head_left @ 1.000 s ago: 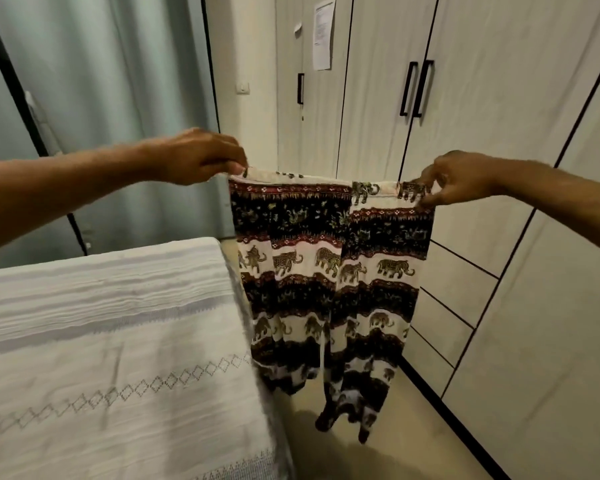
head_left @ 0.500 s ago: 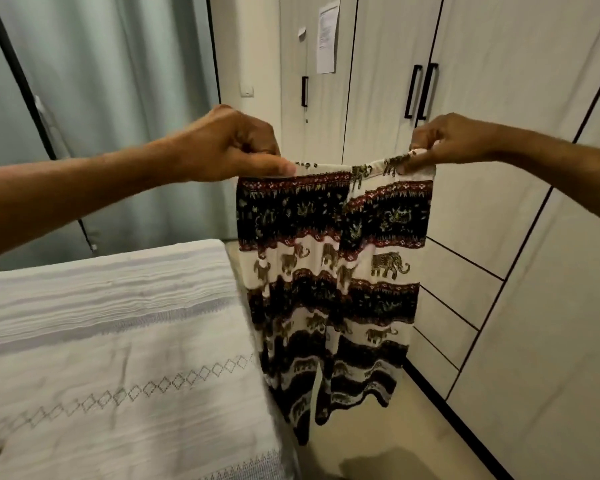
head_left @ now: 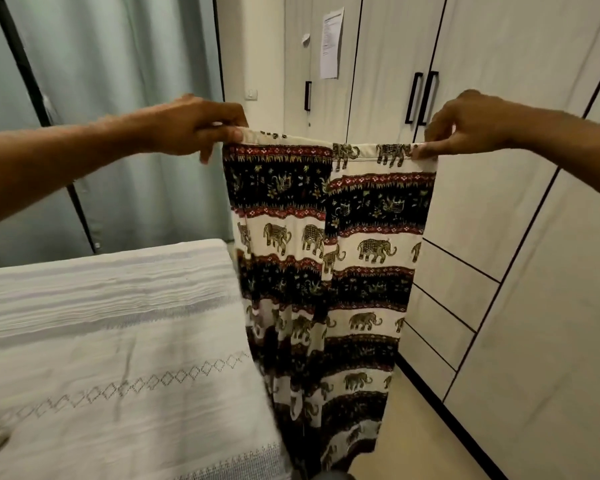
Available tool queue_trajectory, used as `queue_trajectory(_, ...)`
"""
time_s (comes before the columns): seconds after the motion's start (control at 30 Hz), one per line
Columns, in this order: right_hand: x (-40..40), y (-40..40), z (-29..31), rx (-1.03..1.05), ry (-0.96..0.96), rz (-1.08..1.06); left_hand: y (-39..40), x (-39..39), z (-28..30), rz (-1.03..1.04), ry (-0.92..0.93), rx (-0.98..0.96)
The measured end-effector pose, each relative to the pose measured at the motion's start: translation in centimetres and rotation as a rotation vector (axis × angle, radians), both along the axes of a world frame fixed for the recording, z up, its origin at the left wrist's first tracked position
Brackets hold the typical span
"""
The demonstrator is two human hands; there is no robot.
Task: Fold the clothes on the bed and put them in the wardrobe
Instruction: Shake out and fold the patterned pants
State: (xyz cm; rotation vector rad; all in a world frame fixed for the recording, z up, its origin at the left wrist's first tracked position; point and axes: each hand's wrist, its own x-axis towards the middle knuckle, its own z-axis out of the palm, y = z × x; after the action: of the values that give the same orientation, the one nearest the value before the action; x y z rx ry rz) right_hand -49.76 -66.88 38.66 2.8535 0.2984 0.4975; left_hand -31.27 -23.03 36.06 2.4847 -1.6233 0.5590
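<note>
Closed wardrobe doors (head_left: 492, 81) face a white-covered bed (head_left: 118, 341); between them the left hand (head_left: 201, 124) and right hand (head_left: 465, 124) each pinch a top corner of elephant-print trousers (head_left: 326, 271), hanging unfolded. Folding has barely begun; stowing remains.

Trousers (head_left: 329, 271) hem cut off below; paper (head_left: 331, 43) print too small to read.

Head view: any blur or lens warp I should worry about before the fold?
Head view: dim, warm light; wardrobe edges bow from the wide lens; trousers pattern sharp near the left hand and right hand, smeared toward the hem beside the bed.
</note>
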Motion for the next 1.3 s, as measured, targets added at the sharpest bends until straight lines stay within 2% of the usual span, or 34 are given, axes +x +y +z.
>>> queue_trajectory(0.17, 0.0, 0.5, 1.0, 0.071, 0.052, -0.031, 0.8, 0.0, 1.6, 0.078, -0.117, 0.188)
queue_trajectory(0.27, -0.1, 1.5, 1.5, 0.16, 0.101, -0.106, -0.2, -0.4, 1.9, -0.005, -0.137, 0.134)
queue_trajectory(0.4, -0.2, 2.8, 1.6, 0.467, 0.19, -0.124, -1.0, -0.9, 2.2, -0.113, -0.18, 0.067)
queue_trajectory(0.57, -0.9, 4.5, 1.0, 1.123, 0.222, 0.024, -0.3, -1.4, 2.2, -0.123, -0.172, 0.026)
queue_trajectory(0.63, -1.0, 5.2, 0.8, 1.272, 0.278, 0.077, -0.2, -1.6, 2.1, -0.112, -0.155, -0.011)
queue_trajectory(0.67, -1.1, 5.7, 0.7, 1.267, 0.298, 0.104, 0.0, -1.7, 2.0, -0.103, -0.15, -0.014)
queue_trajectory(0.73, -1.5, 6.3, 0.9, 1.104, 0.315, 0.116, 0.7, -1.6, 2.1, -0.093, -0.151, -0.004)
queue_trajectory(0.8, -1.8, 6.0, 1.5, 0.821, 0.271, 0.036, 1.8, -1.4, 2.1, -0.09, -0.155, 0.01)
queue_trajectory(0.87, -2.1, 5.3, 2.0, 0.444, 0.179, -0.075, 2.7, -1.3, 2.1, -0.084, -0.183, 0.037)
queue_trajectory(0.93, -2.2, 4.4, 2.3, 0.232, 0.118, -0.127, 3.5, -1.2, 2.1, -0.056, -0.213, 0.058)
queue_trajectory(1.2, -2.0, 4.3, 3.5, 0.283, -0.001, -0.149, 4.0, -2.0, 3.5, -0.022, -0.287, 0.052)
queue_trajectory(1.3, -1.2, 4.0, 3.9, 0.363, -0.088, -0.144, 4.0, -1.9, 4.2, 0.002, -0.322, 0.023)
